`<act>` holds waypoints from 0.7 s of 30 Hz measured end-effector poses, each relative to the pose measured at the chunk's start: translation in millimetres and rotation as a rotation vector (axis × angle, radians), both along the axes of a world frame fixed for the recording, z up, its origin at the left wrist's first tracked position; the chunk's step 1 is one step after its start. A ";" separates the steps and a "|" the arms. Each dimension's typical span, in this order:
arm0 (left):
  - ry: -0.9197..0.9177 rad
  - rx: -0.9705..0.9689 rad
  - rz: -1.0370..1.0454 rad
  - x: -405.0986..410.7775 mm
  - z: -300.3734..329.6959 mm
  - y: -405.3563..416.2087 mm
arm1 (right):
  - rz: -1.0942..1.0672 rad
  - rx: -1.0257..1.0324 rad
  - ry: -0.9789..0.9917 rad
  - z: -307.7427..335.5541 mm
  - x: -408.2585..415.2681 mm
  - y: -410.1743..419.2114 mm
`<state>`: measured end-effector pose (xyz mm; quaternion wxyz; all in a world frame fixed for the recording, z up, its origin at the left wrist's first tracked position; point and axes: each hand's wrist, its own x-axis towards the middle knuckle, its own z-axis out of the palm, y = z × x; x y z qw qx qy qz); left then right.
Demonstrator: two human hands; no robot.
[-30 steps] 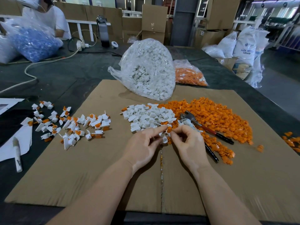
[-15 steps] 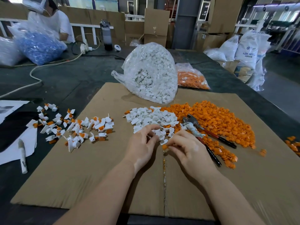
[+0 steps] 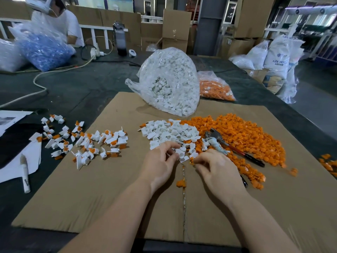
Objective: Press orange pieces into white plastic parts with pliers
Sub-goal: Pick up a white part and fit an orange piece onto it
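Both hands work over the middle of the cardboard sheet (image 3: pixel 91 189). The left hand (image 3: pixel 160 161) has its fingers curled, pinching a white part (image 3: pixel 183 157) at the near edge of the white pile (image 3: pixel 169 133). The right hand (image 3: pixel 216 168) is curled, fingertips at the same part; whether it holds an orange piece cannot be told. One orange piece (image 3: pixel 180 183) lies loose between the wrists. The pliers (image 3: pixel 235 148) lie on the orange pile (image 3: pixel 242 136), right of centre. Finished parts (image 3: pixel 85 141) lie spread across the left edge. Two bags, white (image 3: pixel 169 81) and orange (image 3: pixel 215 86), stand at the far edge.
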<state>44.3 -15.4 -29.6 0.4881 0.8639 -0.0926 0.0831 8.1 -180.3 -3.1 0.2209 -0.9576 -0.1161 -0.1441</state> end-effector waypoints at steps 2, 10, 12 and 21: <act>0.004 0.003 -0.001 -0.1 0.0 -0.1 | -0.135 0.051 -0.021 -4.2 3.7 4.7; 0.025 -0.031 0.001 0.0 -1.3 -1.9 | -0.221 0.069 0.004 -16.3 15.3 16.8; 0.035 -0.032 0.006 0.9 -0.7 -2.5 | -0.208 0.157 -0.017 -17.7 13.9 15.4; 0.055 -0.027 -0.011 -0.5 2.1 -3.3 | -0.065 0.569 0.028 -15.1 8.8 11.3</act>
